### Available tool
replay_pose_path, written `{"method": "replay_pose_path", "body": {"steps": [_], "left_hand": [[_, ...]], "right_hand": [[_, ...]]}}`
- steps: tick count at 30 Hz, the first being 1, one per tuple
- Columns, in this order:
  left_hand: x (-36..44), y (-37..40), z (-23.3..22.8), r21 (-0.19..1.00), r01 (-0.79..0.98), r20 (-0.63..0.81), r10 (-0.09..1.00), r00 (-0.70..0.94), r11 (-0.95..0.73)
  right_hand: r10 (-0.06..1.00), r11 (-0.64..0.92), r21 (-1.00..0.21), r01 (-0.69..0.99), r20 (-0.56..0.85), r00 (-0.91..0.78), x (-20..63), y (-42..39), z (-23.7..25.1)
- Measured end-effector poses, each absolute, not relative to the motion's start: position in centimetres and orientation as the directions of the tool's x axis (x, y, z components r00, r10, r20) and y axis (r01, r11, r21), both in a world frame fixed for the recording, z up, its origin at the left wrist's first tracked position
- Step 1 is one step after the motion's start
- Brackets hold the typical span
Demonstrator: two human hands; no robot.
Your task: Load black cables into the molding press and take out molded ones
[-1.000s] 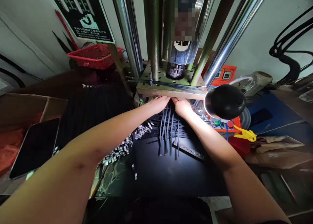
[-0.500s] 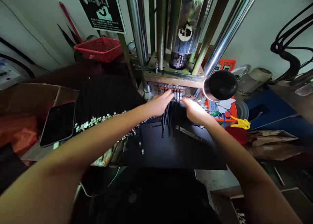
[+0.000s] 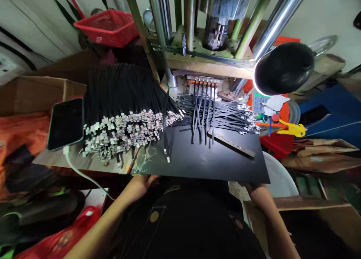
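Note:
My left hand (image 3: 141, 182) rests at the near edge of the black mat (image 3: 197, 161), with its fingers partly tucked under the edge. My right hand (image 3: 254, 188) is at the mat's near right corner, mostly hidden beneath it. Neither hand shows anything in it. Several black cables (image 3: 203, 112) hang side by side from the fixture of the press (image 3: 208, 59), their ends lying on the mat. A big pile of black cables with metal ends (image 3: 124, 112) lies to the left. A smaller pile (image 3: 235, 118) lies to the right.
A metal strip (image 3: 231, 142) lies on the mat right of the hanging cables. A phone (image 3: 65, 123) on a white cord sits at the left, beside a cardboard box (image 3: 34, 93). A black lamp (image 3: 283, 69) shines from the right. A red basket (image 3: 105, 22) stands behind, a yellow clip (image 3: 293, 129) at right.
Both hands have pulled back from the press fixture to the near edge of the table. The view has tilted down. The cables stay hanging in the fixture.

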State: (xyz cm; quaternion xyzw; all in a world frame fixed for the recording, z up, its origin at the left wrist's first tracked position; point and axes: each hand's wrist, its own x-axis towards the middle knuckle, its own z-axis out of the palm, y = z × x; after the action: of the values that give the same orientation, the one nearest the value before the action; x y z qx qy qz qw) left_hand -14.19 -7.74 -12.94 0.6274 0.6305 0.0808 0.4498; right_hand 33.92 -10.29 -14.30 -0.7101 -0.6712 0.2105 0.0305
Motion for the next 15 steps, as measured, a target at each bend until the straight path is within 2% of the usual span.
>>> {"method": "replay_pose_path", "body": {"steps": [4,8,11,15], "left_hand": [[-14.4,-8.2,-13.5,0.671,0.699,-0.501,0.847,0.180,0.248],[-14.8,-8.2,-13.3,0.675,0.693,-0.511,0.838,0.192,0.253],[-15.0,-8.0,-13.2,0.678,0.696,-0.504,0.840,0.204,0.238],[-15.3,-8.0,-13.3,0.689,0.694,-0.475,0.854,0.213,0.210]], "right_hand": [[0.984,-0.017,-0.299,0.954,-0.173,-0.037,34.9,-11.0,-15.3],[0.995,0.027,-0.188,0.982,-0.088,-0.044,34.4,-11.6,-16.1],[0.997,0.039,-0.122,0.992,-0.068,-0.048,33.7,-12.3,-16.5],[0.996,0.041,-0.127,0.991,-0.073,-0.051,33.3,-12.9,-16.8]]}}
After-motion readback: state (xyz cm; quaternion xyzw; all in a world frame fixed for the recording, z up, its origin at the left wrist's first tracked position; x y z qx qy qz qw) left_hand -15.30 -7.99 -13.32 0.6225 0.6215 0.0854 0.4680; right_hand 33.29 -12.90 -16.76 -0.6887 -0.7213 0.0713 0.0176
